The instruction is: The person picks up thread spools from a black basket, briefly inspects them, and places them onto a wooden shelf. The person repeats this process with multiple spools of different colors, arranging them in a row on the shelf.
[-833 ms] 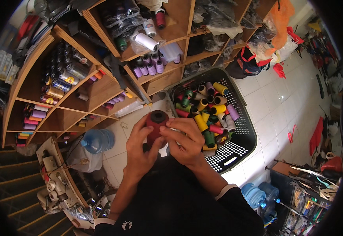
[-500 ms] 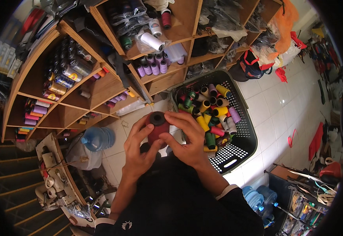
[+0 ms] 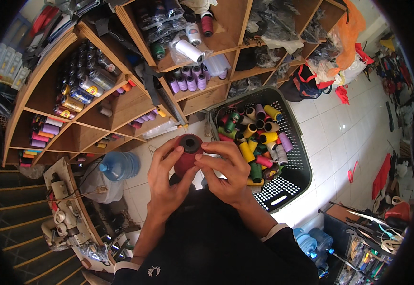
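Observation:
Between my two hands I hold a dark red spool of thread [image 3: 186,164], its black hollow core end tilted up toward me. My left hand [image 3: 165,178] grips it from the left, with a finger at the top rim and the thumb low on the side. From the right, my right hand [image 3: 227,171] has its index finger at the top edge and its thumb and finger close together at the thread's side. Just beyond my right hand is a dark green perforated basket [image 3: 298,175] holding many thread spools [image 3: 259,137] in yellow, green, purple, pink and white.
A wooden shelf unit [image 3: 114,119] ahead holds purple spools [image 3: 191,83], dark-wrapped spools and plastic bags. A blue water jug [image 3: 120,166] stands left on the tiles. A sewing machine [image 3: 64,216] sits on a table at lower left. More blue jugs [image 3: 314,244] are at lower right.
My right thumb and fingers have shifted slightly on the red spool, and the thumb sits higher. The view has moved a little. The spool stays in both hands.

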`<state>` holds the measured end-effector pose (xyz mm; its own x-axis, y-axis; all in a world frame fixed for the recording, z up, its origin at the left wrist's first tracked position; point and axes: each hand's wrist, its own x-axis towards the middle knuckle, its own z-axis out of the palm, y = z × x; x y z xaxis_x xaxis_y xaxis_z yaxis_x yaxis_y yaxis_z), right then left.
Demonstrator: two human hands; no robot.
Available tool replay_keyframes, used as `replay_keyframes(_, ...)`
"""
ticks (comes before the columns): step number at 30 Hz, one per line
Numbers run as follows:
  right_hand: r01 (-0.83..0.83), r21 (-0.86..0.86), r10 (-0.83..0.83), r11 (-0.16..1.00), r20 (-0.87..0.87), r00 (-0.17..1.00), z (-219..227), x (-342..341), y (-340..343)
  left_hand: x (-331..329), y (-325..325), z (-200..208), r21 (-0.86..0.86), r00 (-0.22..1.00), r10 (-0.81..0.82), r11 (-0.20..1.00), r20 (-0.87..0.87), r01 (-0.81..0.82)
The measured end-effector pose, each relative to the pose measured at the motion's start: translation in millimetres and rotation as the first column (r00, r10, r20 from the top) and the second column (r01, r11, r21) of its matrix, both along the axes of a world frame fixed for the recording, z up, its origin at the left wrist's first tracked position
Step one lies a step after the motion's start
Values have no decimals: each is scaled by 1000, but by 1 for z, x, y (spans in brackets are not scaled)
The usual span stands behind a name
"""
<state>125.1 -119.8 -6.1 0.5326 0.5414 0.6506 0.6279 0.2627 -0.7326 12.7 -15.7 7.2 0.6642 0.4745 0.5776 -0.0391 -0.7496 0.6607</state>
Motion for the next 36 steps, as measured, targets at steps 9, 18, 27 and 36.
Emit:
replay_keyframes(9,23,-9,-24,1000,-89,996,5,1,10,4,5,-3,50,1000,3,999,-27,-2)
replay_keyframes(18,-9,-60,1,998,-116,993,7,2,15,2,10,-4,22,999,44,999,-17,-44)
replay_keyframes(27,-195,-195,160,961,-183,970,25,4,20,-5,16,-9,36,999,45,998,-23,-44)
replay_keyframes(36,-272,-213,228,938,-211,950,26,1,23,-7,21,-6,29,999,39,999,-27,-38)
